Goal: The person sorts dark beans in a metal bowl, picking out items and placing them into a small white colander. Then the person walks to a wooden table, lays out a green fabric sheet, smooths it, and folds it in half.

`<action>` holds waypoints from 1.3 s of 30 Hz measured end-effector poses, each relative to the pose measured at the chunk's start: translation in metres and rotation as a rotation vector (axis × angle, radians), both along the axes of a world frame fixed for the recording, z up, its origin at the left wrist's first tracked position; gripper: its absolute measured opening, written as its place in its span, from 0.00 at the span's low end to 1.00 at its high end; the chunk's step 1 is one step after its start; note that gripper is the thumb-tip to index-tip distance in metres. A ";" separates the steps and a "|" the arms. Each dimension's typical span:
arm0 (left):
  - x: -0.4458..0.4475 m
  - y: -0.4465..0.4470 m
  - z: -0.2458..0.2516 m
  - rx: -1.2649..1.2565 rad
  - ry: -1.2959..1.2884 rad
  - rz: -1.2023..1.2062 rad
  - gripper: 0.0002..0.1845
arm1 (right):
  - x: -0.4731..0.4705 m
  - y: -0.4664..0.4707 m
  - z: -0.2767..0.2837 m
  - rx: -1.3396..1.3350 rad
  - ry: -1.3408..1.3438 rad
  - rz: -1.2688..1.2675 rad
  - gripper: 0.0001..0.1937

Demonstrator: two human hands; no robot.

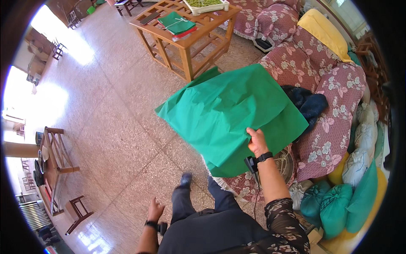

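My right hand [257, 141] grips a large green cloth [219, 111], pinching its fabric between thumb and fingers. The cloth spreads out creased in front of me, its right part over the edge of a sofa with a flowered cover [333, 127]. A dark blue garment [306, 101] lies on the sofa, partly hidden by the cloth. My left hand [155, 209] hangs low beside my left leg, fingers apart, holding nothing. Both wrists wear black straps with small devices.
A slatted wooden table [187, 41] holds folded green cloth [176, 23] and a white tray [206, 6]. Tied sacks [336, 203] stand at the right, near a yellow cushion [325, 33]. A small wooden chair [77, 212] and a bamboo chair [58, 152] stand on the left.
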State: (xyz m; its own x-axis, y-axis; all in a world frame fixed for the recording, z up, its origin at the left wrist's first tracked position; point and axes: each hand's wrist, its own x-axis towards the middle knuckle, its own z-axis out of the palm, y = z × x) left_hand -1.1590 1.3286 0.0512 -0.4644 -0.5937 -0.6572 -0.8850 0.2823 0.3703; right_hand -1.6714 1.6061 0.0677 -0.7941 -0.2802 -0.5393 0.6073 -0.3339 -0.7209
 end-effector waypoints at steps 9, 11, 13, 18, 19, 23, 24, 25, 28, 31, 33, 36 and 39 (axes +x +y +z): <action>-0.253 -0.021 0.001 -0.016 0.204 -0.274 0.57 | 0.035 -0.083 0.224 -0.177 0.194 -0.070 0.14; -0.271 -0.029 0.012 -0.045 0.270 -0.317 0.57 | 0.056 -0.089 0.261 -0.219 0.193 -0.176 0.13; -0.284 -0.040 0.018 -0.117 0.301 -0.396 0.57 | 0.084 -0.086 0.297 -0.206 0.199 -0.296 0.13; -0.284 -0.059 0.026 -0.182 0.465 -0.596 0.55 | 0.178 -0.053 0.374 -0.244 0.492 -0.621 0.14; -0.283 -0.059 0.030 -0.177 0.547 -0.631 0.54 | 0.199 -0.043 0.386 -0.259 0.564 -0.694 0.14; -0.284 -0.052 0.058 0.099 1.009 -0.611 0.44 | 0.296 0.012 0.426 -0.185 0.841 -0.858 0.14; -0.285 -0.048 0.069 0.056 1.094 -0.696 0.42 | 0.325 0.028 0.429 -0.155 0.898 -0.888 0.14; -0.286 -0.042 0.080 -0.042 1.210 -0.807 0.40 | 0.358 0.045 0.432 -0.120 0.947 -0.922 0.14; -0.274 -0.011 0.126 0.074 1.386 -0.900 0.37 | 0.479 0.091 0.437 0.015 1.081 -1.056 0.14; -0.237 0.036 0.183 -0.142 1.620 -1.195 0.36 | 0.626 0.114 0.439 0.206 1.189 -1.122 0.14; -0.190 0.089 0.220 -0.029 1.645 -1.318 0.31 | 0.724 0.115 0.444 0.273 1.154 -1.285 0.14; -0.122 0.169 0.265 0.215 1.796 -1.537 0.25 | 0.863 0.097 0.456 0.274 1.048 -1.590 0.14; -0.068 0.251 0.287 0.349 1.945 -1.690 0.20 | 0.968 0.082 0.456 0.227 1.027 -1.782 0.15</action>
